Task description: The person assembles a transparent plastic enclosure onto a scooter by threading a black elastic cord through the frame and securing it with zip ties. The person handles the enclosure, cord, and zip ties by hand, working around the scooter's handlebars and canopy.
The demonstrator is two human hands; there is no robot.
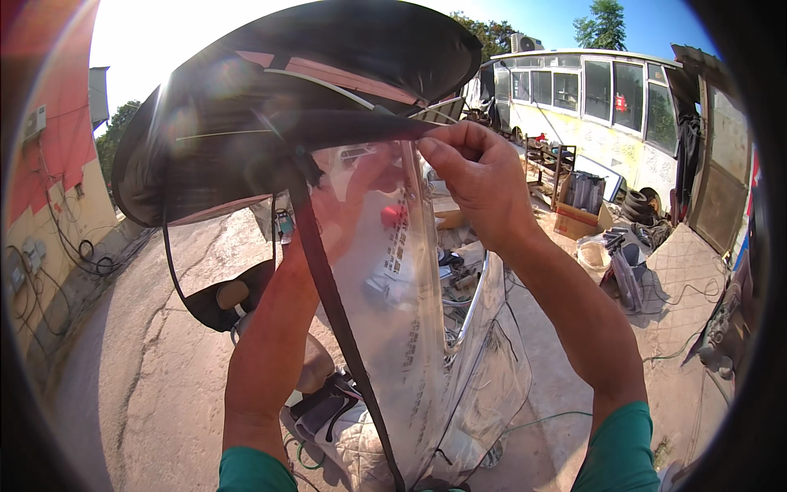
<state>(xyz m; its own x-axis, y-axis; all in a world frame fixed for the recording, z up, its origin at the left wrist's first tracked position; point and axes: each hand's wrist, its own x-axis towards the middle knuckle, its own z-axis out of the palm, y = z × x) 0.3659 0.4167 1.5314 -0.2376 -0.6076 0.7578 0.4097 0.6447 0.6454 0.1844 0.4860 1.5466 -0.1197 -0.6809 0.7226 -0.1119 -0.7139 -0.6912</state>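
Observation:
In front of me a black fabric canopy [221, 139] is spread over a frame, and a clear plastic sheet [385, 271] hangs down from its edge. Dark trim [328, 287] runs down one side of the sheet. My right hand [484, 176] is raised at the canopy's right corner, thumb and fingers pinching the black fabric edge where it meets the sheet. My left hand [344, 193] is up behind the clear plastic and shows only hazily through it; its fingers are blurred. Below the canopy, a rounded black part [234, 299] is beside my left forearm.
A cardboard box [578, 217], a metal rack [551, 168], a white bucket [593, 256] and stacked tyres [638, 207] stand at right before a windowed building [574, 123]. Cables [82, 258] hang along the left wall. A quilted pale cover [357, 439] and a thin green hose [549, 420] lie low down.

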